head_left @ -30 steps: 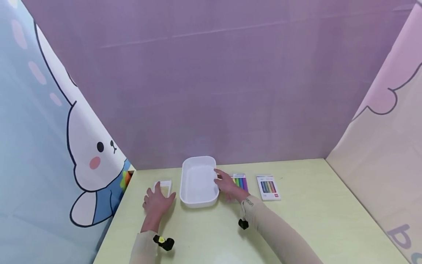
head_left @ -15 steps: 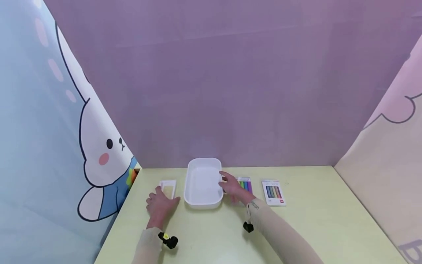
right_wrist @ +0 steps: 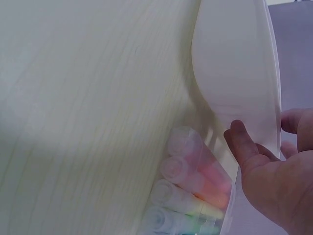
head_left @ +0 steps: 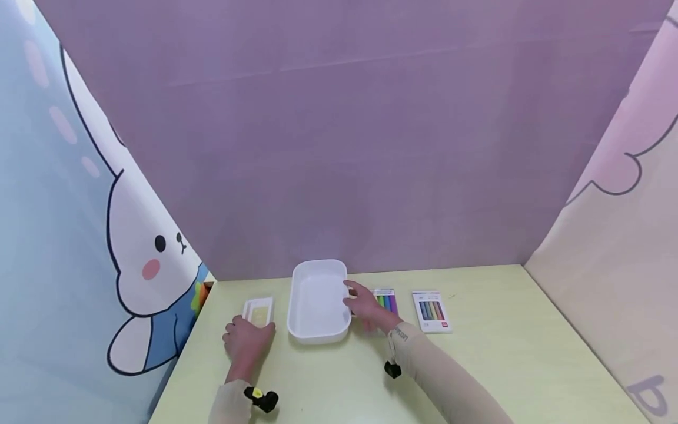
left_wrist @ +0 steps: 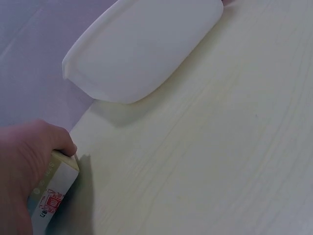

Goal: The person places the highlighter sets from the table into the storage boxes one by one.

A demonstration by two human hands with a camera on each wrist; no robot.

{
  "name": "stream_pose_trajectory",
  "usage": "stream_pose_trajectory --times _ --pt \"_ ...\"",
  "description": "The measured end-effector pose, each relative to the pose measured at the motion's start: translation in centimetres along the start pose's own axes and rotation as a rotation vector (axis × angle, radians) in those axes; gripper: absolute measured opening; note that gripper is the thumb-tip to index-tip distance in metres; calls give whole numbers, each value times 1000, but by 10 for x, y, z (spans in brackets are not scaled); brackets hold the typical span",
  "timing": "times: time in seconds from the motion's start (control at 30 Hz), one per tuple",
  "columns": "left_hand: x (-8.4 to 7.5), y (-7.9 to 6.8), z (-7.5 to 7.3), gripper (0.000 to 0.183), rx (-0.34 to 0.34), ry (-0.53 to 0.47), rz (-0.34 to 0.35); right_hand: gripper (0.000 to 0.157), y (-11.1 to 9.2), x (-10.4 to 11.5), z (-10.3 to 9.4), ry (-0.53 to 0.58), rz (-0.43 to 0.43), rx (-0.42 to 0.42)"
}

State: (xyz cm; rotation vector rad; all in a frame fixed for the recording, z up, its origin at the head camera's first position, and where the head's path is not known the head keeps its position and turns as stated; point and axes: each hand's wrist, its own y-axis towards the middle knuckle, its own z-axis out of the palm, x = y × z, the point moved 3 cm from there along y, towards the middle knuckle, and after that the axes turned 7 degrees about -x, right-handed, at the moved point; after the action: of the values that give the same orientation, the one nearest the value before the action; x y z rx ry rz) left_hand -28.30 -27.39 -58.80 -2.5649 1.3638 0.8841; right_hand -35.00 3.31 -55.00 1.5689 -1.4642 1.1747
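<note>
A small white box with a pale yellow panel (head_left: 259,315) lies at the left of the table. My left hand (head_left: 243,344) grips its near end, thumb on the right side and fingers on the left. In the left wrist view the box (left_wrist: 53,188) shows a white side with red print under my thumb. A white plastic tub (head_left: 319,303) stands upright right of the box, with nothing seen in it. My right hand (head_left: 365,303) pinches the tub's right rim; in the right wrist view fingers press both sides of that wall.
A clear pack of coloured markers (head_left: 389,301) lies under and beside my right hand, partly hidden. Farther right lies a flat white box with coloured sticks pictured on it (head_left: 433,312). A purple backdrop (head_left: 339,147) rises behind the table (head_left: 492,341).
My left hand's spread fingers have drawn in around the near end of the small box. The right hand has stayed at the tub's rim. The head view has shifted slightly.
</note>
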Motion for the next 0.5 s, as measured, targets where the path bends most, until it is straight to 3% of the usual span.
stream_pose_trajectory --times 0.13,0.3,0.5 --pt "-4 -1 -1 86 -9 -51 15 53 -1 -1 0 -21 -1 -4" --pt "-23 2 -12 92 -41 -112 74 53 4 -2 -1 -39 14 -11" --pt "-46 0 -28 91 -57 -105 113 53 2 -3 -2 -47 6 -5"
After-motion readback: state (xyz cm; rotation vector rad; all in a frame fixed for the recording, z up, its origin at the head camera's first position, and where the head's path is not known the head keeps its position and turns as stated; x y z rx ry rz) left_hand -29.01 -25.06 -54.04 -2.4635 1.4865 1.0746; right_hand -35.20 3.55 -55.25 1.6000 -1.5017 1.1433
